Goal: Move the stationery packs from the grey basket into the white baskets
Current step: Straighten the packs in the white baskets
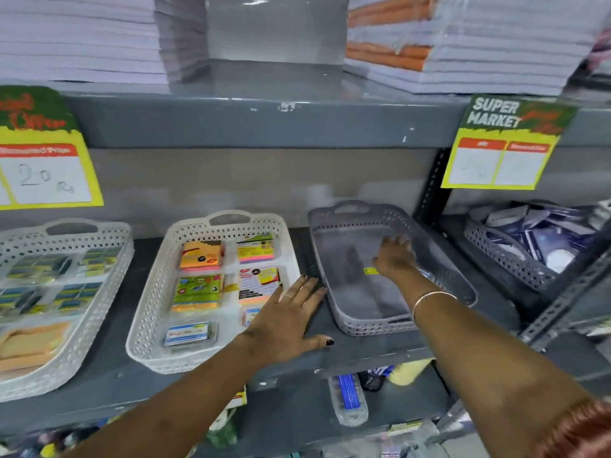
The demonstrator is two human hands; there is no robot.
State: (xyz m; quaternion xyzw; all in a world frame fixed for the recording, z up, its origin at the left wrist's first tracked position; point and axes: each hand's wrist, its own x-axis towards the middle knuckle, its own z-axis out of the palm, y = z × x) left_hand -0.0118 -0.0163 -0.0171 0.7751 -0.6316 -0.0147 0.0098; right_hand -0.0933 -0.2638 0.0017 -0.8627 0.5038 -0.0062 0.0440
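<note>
Nothing is being gripped: the left hand (287,322) is being held flat, fingers spread, while the right hand (395,256) is being lowered, unclenched, inside the grey basket (429,239) beside the white basket (155,292).

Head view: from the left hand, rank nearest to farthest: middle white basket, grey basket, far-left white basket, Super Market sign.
From the left hand:
1. Middle white basket, just to its left.
2. Grey basket, just to its right; too close to rank against 1.
3. Far-left white basket, further left.
4. Super Market sign, upper right.
</note>
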